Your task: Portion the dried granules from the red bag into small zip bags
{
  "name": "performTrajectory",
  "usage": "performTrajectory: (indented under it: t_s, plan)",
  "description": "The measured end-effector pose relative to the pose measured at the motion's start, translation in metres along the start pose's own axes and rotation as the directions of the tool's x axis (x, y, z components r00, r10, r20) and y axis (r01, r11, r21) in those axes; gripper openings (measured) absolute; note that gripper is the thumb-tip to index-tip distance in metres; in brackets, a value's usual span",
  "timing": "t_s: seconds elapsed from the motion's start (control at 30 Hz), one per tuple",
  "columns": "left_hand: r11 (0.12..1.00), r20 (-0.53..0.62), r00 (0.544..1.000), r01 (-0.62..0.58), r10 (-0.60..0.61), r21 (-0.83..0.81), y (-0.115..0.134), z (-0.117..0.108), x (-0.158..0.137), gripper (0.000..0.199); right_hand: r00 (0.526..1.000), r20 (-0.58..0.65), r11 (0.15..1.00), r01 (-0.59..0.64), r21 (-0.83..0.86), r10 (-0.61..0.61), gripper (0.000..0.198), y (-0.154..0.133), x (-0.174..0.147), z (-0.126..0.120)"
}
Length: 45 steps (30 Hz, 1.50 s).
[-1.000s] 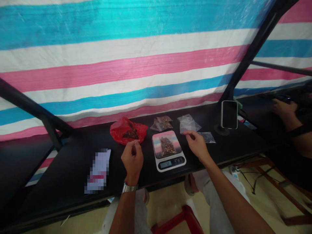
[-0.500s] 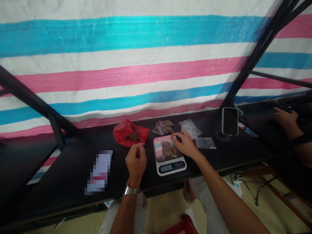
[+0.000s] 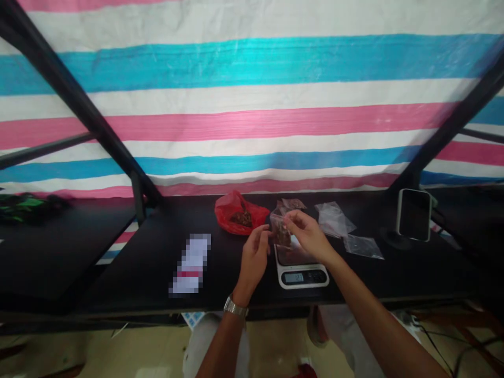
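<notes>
In the head view a small clear plastic bag (image 3: 282,234) of brown, dried bits is held up over a white kitchen scale (image 3: 302,277) with a lit display. My right hand (image 3: 309,233) pinches this bag near its upper right edge. Close to the bag's left side is my left hand (image 3: 254,258), its fingers apart and slightly bent; whether they touch the bag I cannot tell. Just beyond that hand sits an open red plastic bag (image 3: 226,212) with dark brown bits (image 3: 241,218) inside. More filled small bags (image 3: 294,203) lie behind the scale, partly hidden.
Clear flat bags (image 3: 334,218) and another clear bag (image 3: 364,247) lie right of the scale. A phone-like device on a stand (image 3: 413,215) is farther right. A blurred-out packet (image 3: 191,265) lies left on the black table (image 3: 134,273). Slanted black bars frame both sides.
My right hand has lifted the filled bag off the scale. My left hand has come up beside it, its fingers opening. The view has swung left, taking the other person's hand out of sight.
</notes>
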<state>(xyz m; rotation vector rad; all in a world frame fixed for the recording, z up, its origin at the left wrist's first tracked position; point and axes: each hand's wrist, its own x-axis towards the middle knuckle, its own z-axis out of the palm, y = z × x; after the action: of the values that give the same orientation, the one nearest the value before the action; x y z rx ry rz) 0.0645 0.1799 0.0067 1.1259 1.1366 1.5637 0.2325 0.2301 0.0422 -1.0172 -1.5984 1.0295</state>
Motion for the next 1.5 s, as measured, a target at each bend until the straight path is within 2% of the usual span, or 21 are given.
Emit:
performTrajectory:
  t_s: [0.07, 0.13, 0.2, 0.3, 0.4, 0.57, 0.7, 0.87, 1.13, 1.23, 1.37, 1.5]
  plan:
    - [0.972, -0.004, 0.991, 0.132, -0.135, -0.194, 0.001, 0.000, 0.007, 0.051, 1.000, 0.027, 1.000, 0.014, -0.010, -0.014, 0.022, -0.010, 0.019, 0.019]
    - [0.926, 0.007, 0.971, 0.228, -0.237, -0.301, 0.001, -0.003, 0.016, 0.056, 0.999, 0.052, 0.999, -0.011, -0.052, 0.013, 0.019, -0.017, 0.040, 0.038]
    - [0.898, 0.001, 0.957, 0.273, -0.291, -0.346, 0.000, -0.010, 0.025, 0.059, 0.991, 0.057, 0.987, -0.113, -0.113, 0.120, 0.027, -0.021, 0.058, 0.055]
    - [0.864, -0.032, 0.937, 0.307, -0.348, -0.399, -0.003, -0.019, 0.038, 0.057, 0.947, 0.065, 0.927, -0.293, -0.234, 0.316, 0.034, -0.022, 0.077, 0.072]
    - [0.826, -0.039, 0.912, 0.350, -0.407, -0.442, -0.006, -0.025, 0.047, 0.050, 0.921, 0.087, 0.892, -0.338, -0.300, 0.379, 0.031, -0.019, 0.086, 0.080]
    - [0.789, -0.031, 0.890, 0.387, -0.455, -0.477, -0.008, -0.029, 0.051, 0.045, 0.925, 0.156, 0.917, -0.297, -0.267, 0.345, 0.037, -0.014, 0.089, 0.080]
    - [0.768, -0.013, 0.876, 0.415, -0.481, -0.488, -0.009, -0.031, 0.049, 0.043, 0.901, 0.189, 0.888, -0.312, -0.338, 0.389, 0.041, -0.015, 0.092, 0.077]
    - [0.765, -0.001, 0.868, 0.437, -0.497, -0.473, -0.010, -0.030, 0.048, 0.040, 0.911, 0.167, 0.881, -0.296, -0.369, 0.377, 0.031, -0.014, 0.095, 0.081]
    - [0.811, -0.015, 0.879, 0.433, -0.477, -0.394, -0.011, -0.033, 0.042, 0.045, 0.928, 0.181, 0.901, -0.247, -0.356, 0.326, 0.027, -0.004, 0.083, 0.081]
    - [0.832, -0.029, 0.889, 0.416, -0.457, -0.366, -0.011, -0.032, 0.041, 0.050, 0.947, 0.177, 0.920, -0.199, -0.338, 0.270, 0.026, -0.002, 0.078, 0.076]
    - [0.856, -0.055, 0.904, 0.381, -0.425, -0.350, -0.010, -0.031, 0.040, 0.047, 0.967, 0.141, 0.908, -0.142, -0.395, 0.213, 0.028, -0.004, 0.078, 0.071]
    - [0.869, -0.075, 0.909, 0.365, -0.411, -0.336, -0.011, -0.030, 0.040, 0.046, 0.955, 0.224, 0.887, -0.071, -0.457, 0.192, 0.017, -0.004, 0.087, 0.075]
